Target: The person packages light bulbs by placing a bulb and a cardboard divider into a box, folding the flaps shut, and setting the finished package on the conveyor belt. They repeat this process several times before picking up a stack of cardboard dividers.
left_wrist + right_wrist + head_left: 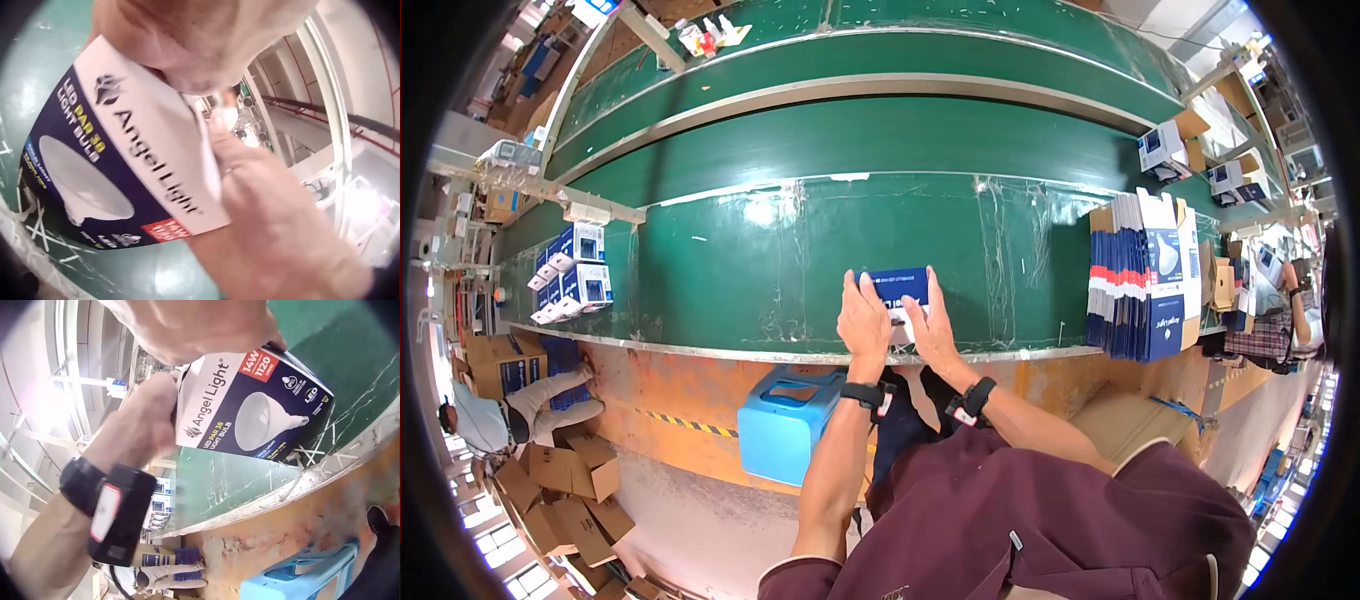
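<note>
Both hands hold a small carton, an Angel Light LED bulb box, over the front part of the green table. My left hand grips one side of it, its fingers along the edge. The right hand holds the opposite side, with the thumb over the near face. White and dark blue panels with a bulb picture show on the box in the left wrist view. In the right wrist view the box is squared open in shape, its top end partly covered by the right hand.
A stack of flattened bulb boxes stands on the table at the right. Several formed boxes sit at the left end. A blue stool is below the table's front edge. Other people are at the far left and right.
</note>
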Demonstrator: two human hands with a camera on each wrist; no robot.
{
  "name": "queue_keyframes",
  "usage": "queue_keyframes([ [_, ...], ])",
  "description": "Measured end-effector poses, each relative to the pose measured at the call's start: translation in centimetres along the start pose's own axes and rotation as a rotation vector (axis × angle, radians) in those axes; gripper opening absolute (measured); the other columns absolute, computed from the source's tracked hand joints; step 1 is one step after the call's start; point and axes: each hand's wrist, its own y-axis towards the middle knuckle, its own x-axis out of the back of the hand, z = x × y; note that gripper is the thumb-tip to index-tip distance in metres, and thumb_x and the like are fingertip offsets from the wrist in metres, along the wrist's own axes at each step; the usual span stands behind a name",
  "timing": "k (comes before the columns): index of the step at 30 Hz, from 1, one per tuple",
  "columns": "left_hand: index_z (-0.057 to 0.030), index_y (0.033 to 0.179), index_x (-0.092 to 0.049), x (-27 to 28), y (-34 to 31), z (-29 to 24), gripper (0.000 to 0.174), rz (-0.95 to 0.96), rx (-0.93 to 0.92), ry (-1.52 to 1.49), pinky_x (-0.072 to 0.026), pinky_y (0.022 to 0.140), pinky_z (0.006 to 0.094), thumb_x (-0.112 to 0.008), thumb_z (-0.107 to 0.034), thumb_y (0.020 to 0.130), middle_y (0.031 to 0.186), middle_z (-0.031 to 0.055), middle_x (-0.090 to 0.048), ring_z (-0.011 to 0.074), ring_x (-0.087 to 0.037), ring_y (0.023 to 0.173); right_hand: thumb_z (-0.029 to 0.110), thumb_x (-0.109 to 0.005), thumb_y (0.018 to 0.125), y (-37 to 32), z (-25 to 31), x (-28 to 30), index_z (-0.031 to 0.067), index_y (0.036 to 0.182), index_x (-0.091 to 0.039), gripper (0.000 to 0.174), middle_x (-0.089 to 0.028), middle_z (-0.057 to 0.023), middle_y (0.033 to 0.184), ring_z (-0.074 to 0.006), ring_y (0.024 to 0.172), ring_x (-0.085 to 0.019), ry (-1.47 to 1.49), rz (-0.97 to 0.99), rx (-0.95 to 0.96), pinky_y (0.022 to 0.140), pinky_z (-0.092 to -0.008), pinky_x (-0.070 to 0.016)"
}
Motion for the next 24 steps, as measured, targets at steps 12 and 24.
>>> queue_keyframes([
  [12, 0.0004, 0.143, -0.054, -0.2, 1.4, 1.1, 0.059, 0.170, 0.157, -0.151, -0.0517, 0.094, 0.0562, -0.038, -0.047, 0.112, 0.118, 0.0297, -0.071, 0.0514, -0.067, 0.110, 0.040, -0.059, 0.106, 0.0, -0.7, 1.0, -0.0106, 0.162, -0.013, 0.088, -0.026, -0.0287, 0.165, -0.0348, 0.155, -0.026, 0.250, 0.156, -0.184, 0.127, -0.0407, -0.0195],
  [24, -0.0058, 0.123, -0.060, -0.6, 0.9, 4.0, 0.024, 0.191, -0.373, 0.551, -0.0574, 0.055, 0.0481, -0.051, -0.015, 0.103, 0.102, 0.0192, -0.062, 0.0365, -0.070, 0.071, 0.022, -0.056, 0.108, -0.5, -3.1, 0.5, 0.0029, 0.167, -0.011, 0.076, -0.026, -0.0225, 0.166, -0.0286, 0.152, -0.031, 0.437, 0.213, -0.328, 0.125, -0.0374, -0.0263],
])
